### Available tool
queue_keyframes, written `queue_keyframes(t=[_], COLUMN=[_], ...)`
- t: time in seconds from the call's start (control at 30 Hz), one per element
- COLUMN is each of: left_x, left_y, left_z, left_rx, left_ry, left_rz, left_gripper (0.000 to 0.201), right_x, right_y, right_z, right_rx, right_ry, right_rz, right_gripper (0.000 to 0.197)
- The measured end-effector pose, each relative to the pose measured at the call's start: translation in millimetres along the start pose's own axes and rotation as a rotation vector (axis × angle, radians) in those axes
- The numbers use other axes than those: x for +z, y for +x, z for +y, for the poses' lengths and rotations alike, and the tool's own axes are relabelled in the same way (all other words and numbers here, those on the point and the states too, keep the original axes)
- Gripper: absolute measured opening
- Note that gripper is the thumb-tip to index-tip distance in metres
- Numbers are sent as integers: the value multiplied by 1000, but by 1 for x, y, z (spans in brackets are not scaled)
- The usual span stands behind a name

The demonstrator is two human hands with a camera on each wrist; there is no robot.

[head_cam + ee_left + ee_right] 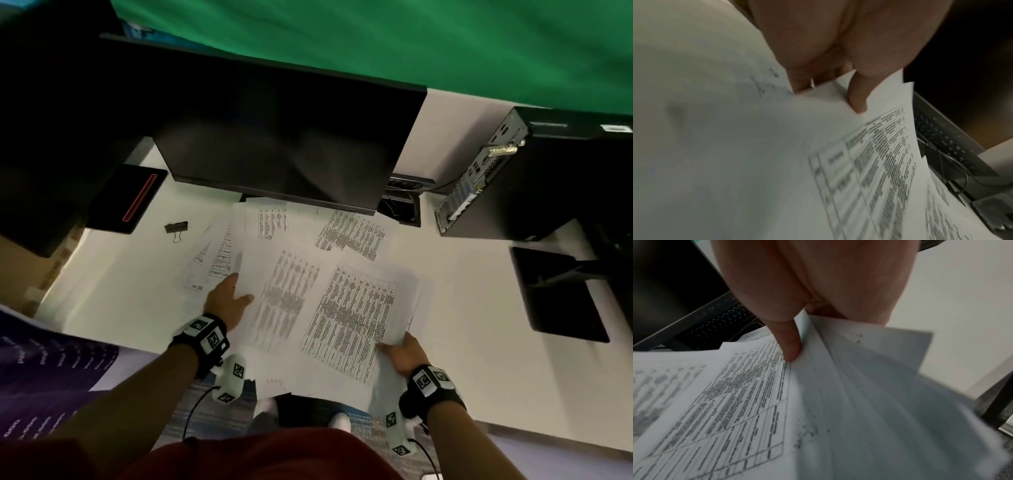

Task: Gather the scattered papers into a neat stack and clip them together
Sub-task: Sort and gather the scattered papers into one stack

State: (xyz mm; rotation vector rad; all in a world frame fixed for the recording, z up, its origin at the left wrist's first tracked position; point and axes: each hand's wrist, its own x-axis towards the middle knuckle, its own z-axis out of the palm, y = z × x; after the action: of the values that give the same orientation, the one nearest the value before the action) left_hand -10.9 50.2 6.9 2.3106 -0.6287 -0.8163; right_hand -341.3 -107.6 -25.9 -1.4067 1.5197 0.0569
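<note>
Several printed sheets (pixel 294 274) lie fanned across the white desk in front of the monitor. My left hand (pixel 228 301) pinches the left edge of one printed sheet (pixel 838 146), thumb on top. My right hand (pixel 402 353) grips a bundle of sheets (pixel 838 402) at its near right corner, thumb on the table-printed top page (pixel 349 318); the fingers underneath are hidden. More pages (pixel 352 233) lie loose near the monitor's base and at the left (pixel 215 253). A black binder clip (pixel 176 228) sits alone on the desk, left of the papers.
A dark monitor (pixel 281 144) stands right behind the papers. A black computer case (pixel 534 171) stands at the right, a black stand base (pixel 558 294) near it. A black box with a red stripe (pixel 130 198) sits at the left. The desk's (pixel 120 291) near edge runs under my wrists.
</note>
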Motion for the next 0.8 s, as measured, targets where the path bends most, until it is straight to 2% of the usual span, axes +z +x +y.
queue_keyframes(t=[0.1,0.2,0.27,0.33,0.4,0.47,0.57,0.63,0.7,0.73,0.77,0.8], left_x=[-26,-64,-89,-106,-105,-83,-28,12,44,57,67,74], left_y=[-5,-10,-7,-2,0,1,-3,-4,-6,-7,-10,-13], left_z=[24,54,68,77,88,94,97,86,69,58,50,45], left_rx=[86,224,261,265,252,249,130,46,-25,-54,-64,-56], left_ry=[7,66,6,-170,-269,-259,-169,-20,-17,-12,23,66], left_rz=[135,307,411,453,432,369,216,87,-132,-254,-355,-408], left_gripper=[49,33,23,22,28,37,53,51,37,38,42,45], right_x=[-1,-1,-2,-2,-3,-3,0,1,3,3,3,1], right_y=[-1,2,2,1,0,1,0,4,7,9,7,5], right_z=[1,4,4,2,0,1,2,5,8,10,9,9], right_rx=[-13,-21,-19,-6,-1,6,23,52,71,56,56,44], right_ry=[-26,-31,-22,-3,-1,-3,93,222,287,262,202,142], right_rz=[3,7,12,13,17,13,-13,-2,-5,-13,-23,-32], right_gripper=[48,47,44,39,28,26,43,67,109,127,137,135])
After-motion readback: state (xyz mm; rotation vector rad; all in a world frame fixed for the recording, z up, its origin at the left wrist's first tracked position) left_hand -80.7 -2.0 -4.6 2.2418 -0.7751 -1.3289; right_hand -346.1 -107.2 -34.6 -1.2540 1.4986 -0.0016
